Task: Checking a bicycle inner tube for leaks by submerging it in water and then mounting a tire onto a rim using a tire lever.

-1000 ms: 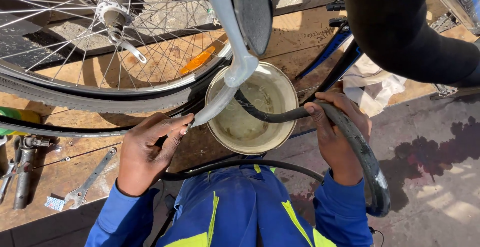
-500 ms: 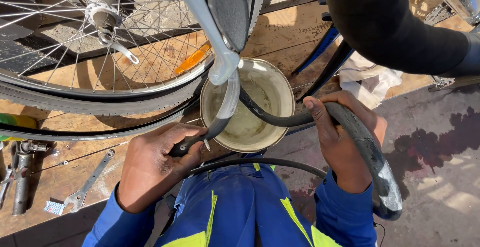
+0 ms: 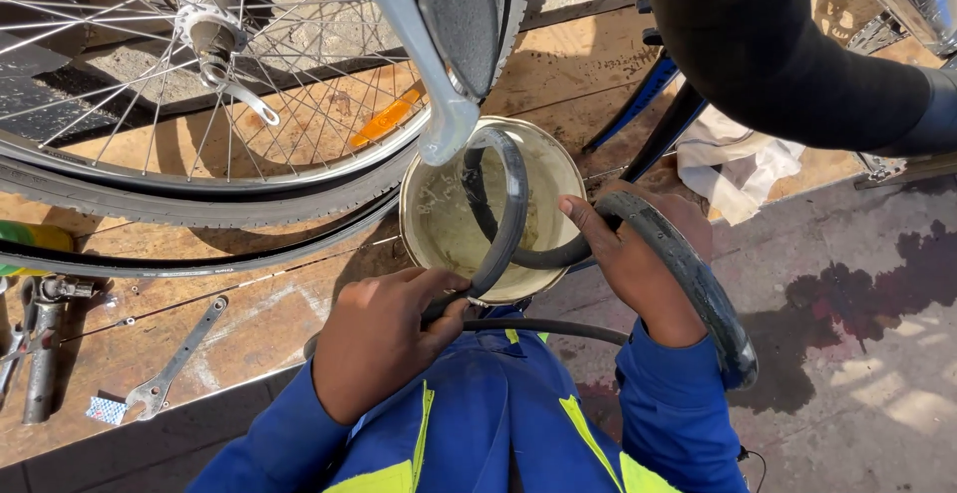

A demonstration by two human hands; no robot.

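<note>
Two hands held one black inner tube [image 3: 510,204] over a round metal bowl [image 3: 407,239]. The fingers of the left hand [image 3: 384,338] were curled shut around the tube at the bowl's near rim, the thumb pressing it from above. The right hand [image 3: 638,254] was closed on the tube at the bowl's right edge, thumb stretched toward the bowl. From there the tube ran over the back of the hand and hung in a loop past the wrist. Between the two grips the tube arched upright, its lower curve dipping into the cloudy water in the bowl.

The step in hand appeared to be passing one stretch of tube through the water. To bring a fresh stretch under, the hands would probably need to loosen and re-grip in turn, keeping the arch low.

The bowl stood on a wooden board beside a spoked bicycle wheel [image 3: 199,189], whose tyre lay just beside the bowl's far rim. What looked like a grey crank arm [image 3: 424,74] hung over the bowl. A flat spanner [image 3: 179,358] lay on the board to the left, well apart from the hands. A pale cloth [image 3: 738,164] lay to the right. A dark rounded shape [image 3: 788,44] above it could not be identified.
</note>
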